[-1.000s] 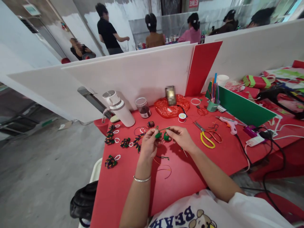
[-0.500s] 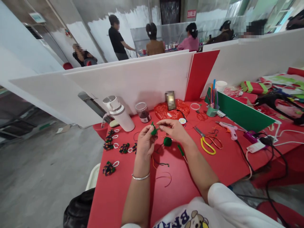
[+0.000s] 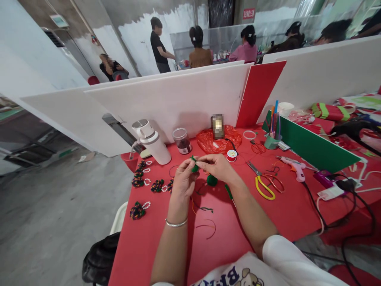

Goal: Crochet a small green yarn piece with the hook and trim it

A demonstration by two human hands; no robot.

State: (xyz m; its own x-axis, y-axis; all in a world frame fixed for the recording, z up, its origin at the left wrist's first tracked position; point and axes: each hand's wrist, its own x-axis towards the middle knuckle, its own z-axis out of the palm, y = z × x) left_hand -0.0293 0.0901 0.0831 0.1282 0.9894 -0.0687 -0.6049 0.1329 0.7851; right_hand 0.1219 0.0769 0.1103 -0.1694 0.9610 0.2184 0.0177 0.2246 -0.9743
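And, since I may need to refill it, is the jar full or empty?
Neither: the jar is partly full. Dark contents fill its lower part; clear wall shows above.

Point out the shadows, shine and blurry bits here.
Head view: shadow darkens the flat red tabletop beside the bare left forearm; head view: crumpled red plastic bag shines; head view: blocky pixelation covers the upright rectangular device.

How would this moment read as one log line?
left hand: holding green yarn piece | right hand: pinching at its edge | nearby: green yarn ball | farther right: scissors, on red table
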